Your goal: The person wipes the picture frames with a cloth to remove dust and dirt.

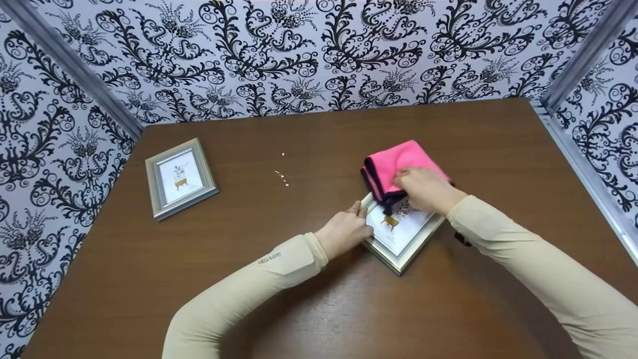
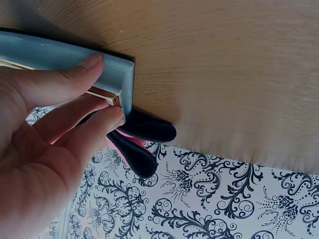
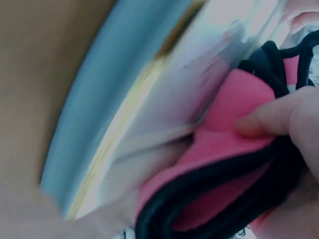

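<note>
A silver picture frame (image 1: 398,252) with a small plant drawing lies on the table, right of centre. My left hand (image 1: 344,232) holds its left edge; in the left wrist view the thumb (image 2: 75,79) lies on the frame's moulding and the fingers curl at its inner side near a corner. My right hand (image 1: 426,187) grips a folded pink cloth (image 1: 398,157) with black edging over the upper part of the frame. In the right wrist view the thumb presses into the pink cloth (image 3: 234,109), against the glass, and the other fingers are mostly hidden.
A second silver picture frame (image 1: 162,204) lies at the table's left. Small pale specks (image 1: 282,177) dot the brown wooden table (image 1: 239,149) between the frames. Walls (image 1: 299,65) with black-and-white scroll patterns enclose the back and sides.
</note>
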A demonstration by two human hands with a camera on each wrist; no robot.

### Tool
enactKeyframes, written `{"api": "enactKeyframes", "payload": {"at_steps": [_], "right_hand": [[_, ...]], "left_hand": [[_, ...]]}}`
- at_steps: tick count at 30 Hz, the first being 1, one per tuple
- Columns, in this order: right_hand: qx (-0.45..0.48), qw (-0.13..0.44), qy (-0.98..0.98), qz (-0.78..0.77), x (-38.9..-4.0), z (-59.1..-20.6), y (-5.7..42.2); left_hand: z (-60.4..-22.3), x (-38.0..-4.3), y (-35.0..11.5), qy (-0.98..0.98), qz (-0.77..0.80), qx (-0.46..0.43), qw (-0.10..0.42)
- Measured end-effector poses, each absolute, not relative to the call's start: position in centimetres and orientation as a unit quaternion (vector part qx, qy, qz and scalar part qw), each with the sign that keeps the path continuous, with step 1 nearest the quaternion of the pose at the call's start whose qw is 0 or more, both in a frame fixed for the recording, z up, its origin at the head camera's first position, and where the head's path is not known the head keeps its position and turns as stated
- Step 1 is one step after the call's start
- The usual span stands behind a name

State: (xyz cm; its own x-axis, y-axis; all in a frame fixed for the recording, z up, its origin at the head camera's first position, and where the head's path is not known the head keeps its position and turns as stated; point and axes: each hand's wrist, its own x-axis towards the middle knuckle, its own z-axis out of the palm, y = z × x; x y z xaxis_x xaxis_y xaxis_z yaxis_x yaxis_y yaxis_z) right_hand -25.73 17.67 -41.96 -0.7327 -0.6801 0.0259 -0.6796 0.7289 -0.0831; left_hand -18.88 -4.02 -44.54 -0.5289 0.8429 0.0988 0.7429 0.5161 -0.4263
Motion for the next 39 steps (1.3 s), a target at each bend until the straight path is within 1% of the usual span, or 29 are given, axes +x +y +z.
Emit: {"api": "enactKeyframes", "payload": {"at_steps": [4, 7, 9, 14, 17, 23, 27, 29, 34, 39], "right_hand": [[-0.403, 0.041, 0.908, -0.110, -25.0, -41.9, 17.3], [-0.412, 0.050, 0.903, -0.111, -24.7, -41.9, 17.6], [-0.417, 0.039, 0.904, -0.087, -24.6, -42.1, 18.0], [-0.419, -0.011, 0.908, -0.018, -25.6, -42.4, 19.2], [-0.393, -0.017, 0.920, -0.003, -26.4, -42.3, 19.9], [-0.306, 0.011, 0.950, -0.063, -28.3, -41.3, 20.6], [-0.256, 0.011, 0.961, -0.105, -29.7, -41.0, 20.6], [-0.256, 0.021, 0.959, -0.116, -30.3, -41.1, 20.5], [-0.309, 0.069, 0.941, -0.119, -31.1, -41.4, 19.3], [-0.319, 0.105, 0.936, -0.104, -31.1, -41.1, 17.5]], "left_hand": [[-44.6, -18.9, -4.1, -0.857, 0.174, -0.461, 0.149], [-44.6, -18.9, -4.1, -0.854, 0.180, -0.464, 0.149], [-44.6, -18.8, -4.1, -0.853, 0.184, -0.466, 0.146], [-44.6, -18.7, -4.2, -0.854, 0.181, -0.467, 0.142], [-44.7, -18.7, -4.3, -0.853, 0.172, -0.471, 0.146], [-44.7, -18.7, -4.2, -0.854, 0.168, -0.474, 0.135], [-44.6, -18.7, -3.9, -0.858, 0.169, -0.467, 0.127], [-44.6, -18.7, -3.8, -0.860, 0.170, -0.466, 0.124], [-44.6, -18.7, -3.7, -0.859, 0.173, -0.465, 0.124], [-44.5, -18.8, -3.8, -0.861, 0.167, -0.462, 0.131]]}}
